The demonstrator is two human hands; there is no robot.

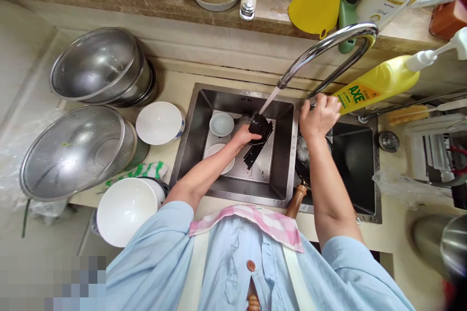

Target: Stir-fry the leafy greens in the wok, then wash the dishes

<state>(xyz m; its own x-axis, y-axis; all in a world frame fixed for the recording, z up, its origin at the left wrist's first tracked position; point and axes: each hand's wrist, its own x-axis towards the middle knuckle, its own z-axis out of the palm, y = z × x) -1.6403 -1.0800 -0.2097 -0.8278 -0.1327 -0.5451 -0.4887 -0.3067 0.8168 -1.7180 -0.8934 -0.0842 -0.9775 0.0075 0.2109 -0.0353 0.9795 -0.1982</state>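
Note:
In the left sink basin (233, 191), my left hand (245, 136) grips a black bowl (260, 127) beneath the running faucet (324, 50). Water streams down onto the bowl. My right hand (319, 115) is at the base of the faucet, its fingers curled over what looks like the handle, which is mostly hidden. Black chopsticks (251, 156) lie on the basin floor beside the held bowl. To the left of them are a small pale bowl (222, 124) and a white dish (225, 164), partly covered by my left forearm.
Stacked metal bowls (95, 65) and white bowls (158, 122) stand left of the sink. A pan with a wooden handle (297, 200) rests in the right basin (352, 165). A yellow soap bottle (383, 82) and a dish rack (434, 150) are at the right.

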